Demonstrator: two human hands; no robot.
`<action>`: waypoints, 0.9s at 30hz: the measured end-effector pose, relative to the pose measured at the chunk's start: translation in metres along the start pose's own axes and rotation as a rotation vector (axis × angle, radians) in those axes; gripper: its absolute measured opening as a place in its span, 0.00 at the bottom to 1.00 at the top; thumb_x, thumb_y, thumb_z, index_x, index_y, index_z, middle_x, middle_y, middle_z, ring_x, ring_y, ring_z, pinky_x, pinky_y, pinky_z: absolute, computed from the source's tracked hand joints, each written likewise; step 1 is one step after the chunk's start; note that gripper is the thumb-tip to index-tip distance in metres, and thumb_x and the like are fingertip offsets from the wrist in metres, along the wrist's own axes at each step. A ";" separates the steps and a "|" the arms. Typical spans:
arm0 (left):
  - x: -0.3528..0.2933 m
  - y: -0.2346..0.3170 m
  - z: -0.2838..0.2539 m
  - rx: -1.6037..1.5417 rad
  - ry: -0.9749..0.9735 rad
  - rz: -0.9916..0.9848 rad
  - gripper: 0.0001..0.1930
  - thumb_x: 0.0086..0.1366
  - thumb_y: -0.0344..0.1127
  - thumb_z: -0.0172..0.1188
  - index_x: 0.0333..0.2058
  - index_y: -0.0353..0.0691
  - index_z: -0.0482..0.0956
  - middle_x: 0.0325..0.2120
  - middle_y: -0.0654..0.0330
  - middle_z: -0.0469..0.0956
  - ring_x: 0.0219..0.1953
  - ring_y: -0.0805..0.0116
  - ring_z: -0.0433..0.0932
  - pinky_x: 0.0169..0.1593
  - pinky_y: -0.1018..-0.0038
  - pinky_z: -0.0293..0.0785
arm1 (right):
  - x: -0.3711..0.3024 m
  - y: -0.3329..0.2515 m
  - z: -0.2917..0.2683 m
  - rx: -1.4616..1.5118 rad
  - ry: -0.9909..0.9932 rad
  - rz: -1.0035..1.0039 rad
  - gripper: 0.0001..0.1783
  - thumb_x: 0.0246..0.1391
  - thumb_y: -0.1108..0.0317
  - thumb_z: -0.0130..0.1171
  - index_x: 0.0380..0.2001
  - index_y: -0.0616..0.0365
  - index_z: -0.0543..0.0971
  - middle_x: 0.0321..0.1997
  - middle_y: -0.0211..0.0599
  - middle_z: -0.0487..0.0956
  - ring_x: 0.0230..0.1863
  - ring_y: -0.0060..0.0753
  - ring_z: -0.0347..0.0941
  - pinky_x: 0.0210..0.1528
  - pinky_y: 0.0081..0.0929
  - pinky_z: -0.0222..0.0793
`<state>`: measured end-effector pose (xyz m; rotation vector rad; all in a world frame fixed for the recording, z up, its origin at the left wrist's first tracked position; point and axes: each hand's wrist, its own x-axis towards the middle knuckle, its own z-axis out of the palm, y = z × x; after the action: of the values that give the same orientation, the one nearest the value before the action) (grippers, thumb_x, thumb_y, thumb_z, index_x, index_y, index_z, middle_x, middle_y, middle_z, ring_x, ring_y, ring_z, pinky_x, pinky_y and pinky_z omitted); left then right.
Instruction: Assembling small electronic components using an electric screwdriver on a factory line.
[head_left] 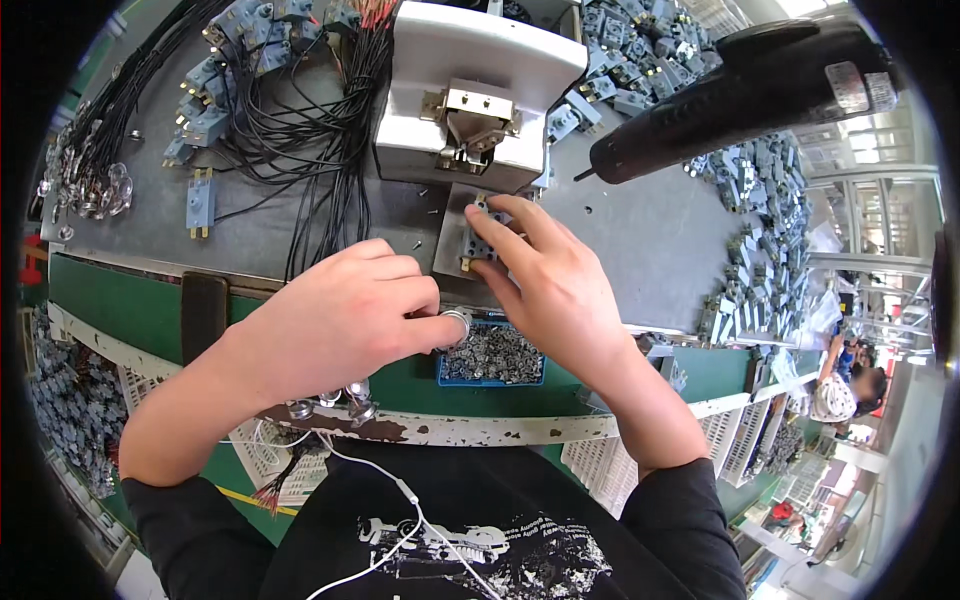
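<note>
My right hand [555,285] presses a small grey-blue switch block [478,240] down on a grey metal plate [452,225] in front of a white press fixture [470,95]. My left hand [345,315] is closed around a small silver round part [457,322] at its fingertips, just above a blue tray of small metal pieces [492,358]. A few more silver round parts [345,398] lie under that wrist on the bench edge.
A black electric screwdriver [740,95] hangs at the upper right. Piles of grey-blue blocks [760,200] lie to the right and back, bundles of black wires [320,130] at the left. White crates [730,445] stand below the bench. Another person [850,385] sits far right.
</note>
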<state>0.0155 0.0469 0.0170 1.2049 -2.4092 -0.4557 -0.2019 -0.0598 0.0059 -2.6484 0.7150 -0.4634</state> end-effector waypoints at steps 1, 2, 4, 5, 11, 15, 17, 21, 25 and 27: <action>0.000 0.001 0.000 -0.006 -0.004 0.002 0.13 0.55 0.35 0.71 0.41 0.50 0.86 0.29 0.69 0.76 0.35 0.68 0.76 0.44 0.70 0.71 | -0.002 -0.002 0.000 -0.043 -0.002 -0.005 0.29 0.52 0.72 0.70 0.60 0.57 0.78 0.58 0.44 0.77 0.45 0.45 0.79 0.49 0.39 0.77; 0.001 0.001 -0.001 -0.007 -0.013 -0.007 0.13 0.55 0.36 0.71 0.41 0.50 0.86 0.29 0.69 0.76 0.35 0.68 0.76 0.44 0.70 0.71 | -0.003 -0.002 0.004 -0.040 0.000 -0.002 0.29 0.52 0.72 0.70 0.60 0.57 0.78 0.58 0.44 0.77 0.45 0.45 0.79 0.49 0.39 0.77; 0.003 0.002 -0.002 -0.007 -0.030 -0.014 0.13 0.55 0.36 0.71 0.41 0.50 0.86 0.29 0.69 0.76 0.36 0.68 0.76 0.44 0.70 0.71 | -0.007 0.000 0.013 -0.142 0.075 -0.035 0.30 0.52 0.73 0.70 0.60 0.56 0.78 0.60 0.45 0.77 0.48 0.46 0.79 0.49 0.40 0.77; 0.003 0.002 -0.001 -0.004 -0.030 -0.014 0.13 0.56 0.36 0.71 0.42 0.49 0.86 0.29 0.69 0.76 0.36 0.68 0.76 0.44 0.69 0.71 | -0.007 0.002 0.014 -0.140 0.079 -0.027 0.30 0.52 0.73 0.70 0.60 0.56 0.78 0.60 0.45 0.77 0.48 0.46 0.79 0.49 0.40 0.77; 0.009 -0.003 -0.012 -0.019 0.116 -0.003 0.19 0.52 0.36 0.74 0.45 0.47 0.86 0.28 0.67 0.77 0.32 0.66 0.77 0.39 0.68 0.70 | -0.013 0.005 -0.021 0.123 0.366 -0.061 0.24 0.52 0.82 0.68 0.54 0.58 0.83 0.51 0.45 0.84 0.45 0.43 0.83 0.50 0.34 0.79; 0.033 -0.010 -0.015 -0.033 0.292 -0.131 0.17 0.53 0.35 0.75 0.43 0.43 0.86 0.25 0.62 0.77 0.31 0.61 0.78 0.36 0.65 0.72 | -0.010 0.020 -0.059 0.288 0.593 -0.130 0.19 0.71 0.79 0.51 0.62 0.68 0.70 0.57 0.52 0.80 0.41 0.34 0.81 0.47 0.31 0.77; 0.040 -0.020 -0.004 -0.003 0.290 -0.192 0.12 0.57 0.36 0.73 0.39 0.41 0.86 0.26 0.60 0.78 0.33 0.57 0.79 0.37 0.63 0.74 | 0.009 0.021 -0.072 0.476 0.719 -0.233 0.23 0.73 0.74 0.49 0.67 0.67 0.66 0.60 0.56 0.78 0.43 0.36 0.81 0.47 0.34 0.78; 0.046 -0.028 0.010 -0.026 0.218 -0.201 0.10 0.59 0.37 0.71 0.37 0.41 0.87 0.26 0.60 0.79 0.33 0.58 0.81 0.38 0.61 0.76 | 0.029 0.001 -0.101 0.384 0.922 -0.125 0.30 0.73 0.67 0.48 0.73 0.64 0.58 0.64 0.59 0.74 0.56 0.45 0.79 0.60 0.39 0.75; 0.047 -0.033 0.006 -0.096 0.155 -0.233 0.10 0.59 0.37 0.71 0.38 0.42 0.87 0.26 0.60 0.80 0.34 0.58 0.81 0.37 0.61 0.76 | 0.061 -0.016 -0.098 0.762 0.789 0.004 0.27 0.64 0.75 0.59 0.64 0.63 0.64 0.53 0.47 0.78 0.48 0.34 0.79 0.50 0.31 0.76; 0.050 -0.035 0.005 -0.081 0.138 -0.238 0.10 0.58 0.36 0.72 0.38 0.43 0.87 0.26 0.60 0.80 0.34 0.59 0.81 0.37 0.62 0.76 | 0.075 -0.017 -0.098 1.000 0.681 0.096 0.27 0.58 0.80 0.66 0.58 0.63 0.67 0.45 0.40 0.80 0.43 0.27 0.80 0.43 0.26 0.77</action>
<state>0.0098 -0.0131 0.0075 1.4442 -2.1212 -0.5174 -0.1722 -0.1104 0.1160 -1.4940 0.5533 -1.3109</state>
